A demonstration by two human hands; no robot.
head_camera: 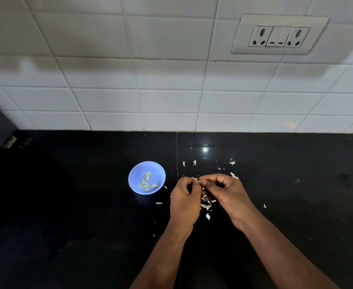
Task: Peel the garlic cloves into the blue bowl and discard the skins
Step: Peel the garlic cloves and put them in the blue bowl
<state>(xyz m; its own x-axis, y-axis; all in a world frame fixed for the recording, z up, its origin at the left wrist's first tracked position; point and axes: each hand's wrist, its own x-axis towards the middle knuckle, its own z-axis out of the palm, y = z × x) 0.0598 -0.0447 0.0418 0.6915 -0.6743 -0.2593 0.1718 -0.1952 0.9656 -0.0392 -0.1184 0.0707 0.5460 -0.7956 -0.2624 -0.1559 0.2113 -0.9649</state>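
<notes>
Blue bowl (147, 177) taken as the reference point; it sits on the black counter (67, 205), apart from the tiled wall (108, 90) behind it.

Progress: several peeled cloves (146, 182), pale yellow-green, lie loose on the bowl's floor, so part of the peeling appears done. Peeling looks to be under way on a further clove. No unpeeled stock is visible anywhere on the counter, so how many cloves remain cannot be told. Discarding the skins appears not yet started.

Left hand (185, 197): just right of the bowl, fingers curled, tips meeting those of the other hand. It pinches a small pale item, judged to be the garlic clove (196, 180) in work; only a sliver of it shows between the fingertips, so its condition is unclear.

Right hand (226, 191): further right of the bowl, fingers curled inward, thumb and forefinger closing on the same item from the other side.

Skins (205, 206): thin, white, papery flakes, scattered on the counter right of the bowl. Most lie under and between the two hands; others lie beyond the hands toward the wall, and a few strays rest close to the bowl's near-right rim.

A wall socket plate (279, 35) is mounted high, right of the bowl.
</notes>
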